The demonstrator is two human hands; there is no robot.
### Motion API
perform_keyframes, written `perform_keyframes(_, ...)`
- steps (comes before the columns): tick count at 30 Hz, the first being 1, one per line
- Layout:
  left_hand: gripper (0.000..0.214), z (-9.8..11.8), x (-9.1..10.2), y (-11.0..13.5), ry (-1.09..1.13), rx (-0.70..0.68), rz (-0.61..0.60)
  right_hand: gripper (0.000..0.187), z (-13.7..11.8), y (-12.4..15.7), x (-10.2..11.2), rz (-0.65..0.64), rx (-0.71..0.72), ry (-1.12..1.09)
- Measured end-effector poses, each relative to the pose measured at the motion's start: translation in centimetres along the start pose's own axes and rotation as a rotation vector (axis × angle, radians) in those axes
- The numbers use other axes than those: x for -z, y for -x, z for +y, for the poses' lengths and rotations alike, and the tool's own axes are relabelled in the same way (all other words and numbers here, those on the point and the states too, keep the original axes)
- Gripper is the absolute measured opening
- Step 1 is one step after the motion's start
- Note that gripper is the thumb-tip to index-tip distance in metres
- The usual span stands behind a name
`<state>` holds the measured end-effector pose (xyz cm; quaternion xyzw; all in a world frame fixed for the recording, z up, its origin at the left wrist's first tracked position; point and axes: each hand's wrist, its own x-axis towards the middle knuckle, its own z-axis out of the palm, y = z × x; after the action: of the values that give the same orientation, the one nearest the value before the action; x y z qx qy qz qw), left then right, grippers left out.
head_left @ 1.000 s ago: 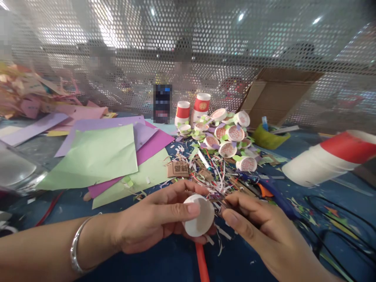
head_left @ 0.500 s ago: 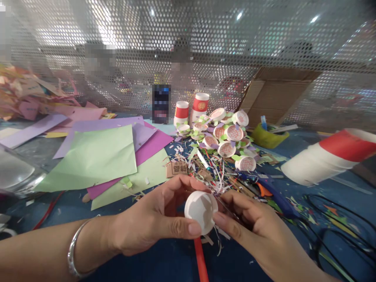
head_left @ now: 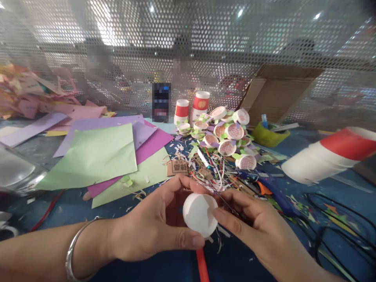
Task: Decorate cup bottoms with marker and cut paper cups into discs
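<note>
Between the fingers and thumb of my left hand [head_left: 167, 219] is a round white paper cup base [head_left: 199, 215], its flat face turned up towards me. My right hand [head_left: 246, 219] is closed around a thin dark metal tool [head_left: 227, 203], mostly hidden by the fingers, so its kind is unclear. The right thumb tip presses on the cup base's right edge. Below the base, a red strip [head_left: 202, 266] runs down towards the bottom of the view; whether it is joined to the base is hidden.
Cup bases with green and purple paper pieces [head_left: 227, 148] are heaped ahead, among paper scraps [head_left: 219, 172]. Coloured sheets [head_left: 102, 156] lie left. Stacked red-and-white cups [head_left: 326, 158], a blue glue gun [head_left: 276, 196] and black cable [head_left: 317, 239] are right. A perforated screen stands behind.
The cup base has turned between my hands: its hollow, shadowed side showed before, and now its flat face shows more. Both hands stay in nearly the same place.
</note>
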<state>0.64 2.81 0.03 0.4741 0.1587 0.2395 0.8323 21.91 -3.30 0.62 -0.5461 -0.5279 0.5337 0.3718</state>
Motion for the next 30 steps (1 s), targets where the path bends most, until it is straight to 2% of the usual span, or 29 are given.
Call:
perform_keyframes(3, 0.046, 0.0, -0.2, 0.0, 0.024, -0.031, -0.023, 0.026, -0.2, 0.1, -0.2, -0.033, -0.01, -0.138)
perform_keyframes(6, 0.048, 0.1, -0.2, 0.0, 0.037, 0.005, -0.054, 0.026, 0.1, 0.2, -0.2, -0.052, -0.028, -0.192)
perform_keyframes(10, 0.048, 0.4, 0.1, 0.0, 0.045, 0.069, -0.047, 0.026, 0.7, 0.1, 0.2, -0.054, -0.041, -0.166)
perform_keyframes(15, 0.033, 0.5, 0.7, -0.2, 0.084, 0.198, 0.059, 0.03, 0.6, -0.1, 0.4, -0.049, -0.056, -0.124)
perform_keyframes(18, 0.025, 0.6, 0.9, -0.4, 0.119, 0.289, 0.02, 0.031, 0.3, -0.1, 0.4, -0.065, -0.058, -0.112)
perform_keyframes(21, 0.028, 0.8, 1.1, -0.5, 0.135, 0.321, -0.03, 0.03, 0.0, 0.1, 0.3, -0.079, -0.062, -0.101)
perform_keyframes(25, 0.032, 1.0, 1.3, -0.6, 0.078, 0.316, -0.086, 0.026, -0.1, 0.2, 0.3, -0.122, -0.016, -0.078)
perform_keyframes(30, 0.045, 1.0, 1.1, -0.6, -0.063, 0.183, -0.159, 0.032, -0.1, 0.6, 0.3, -0.023, 0.075, 0.016)
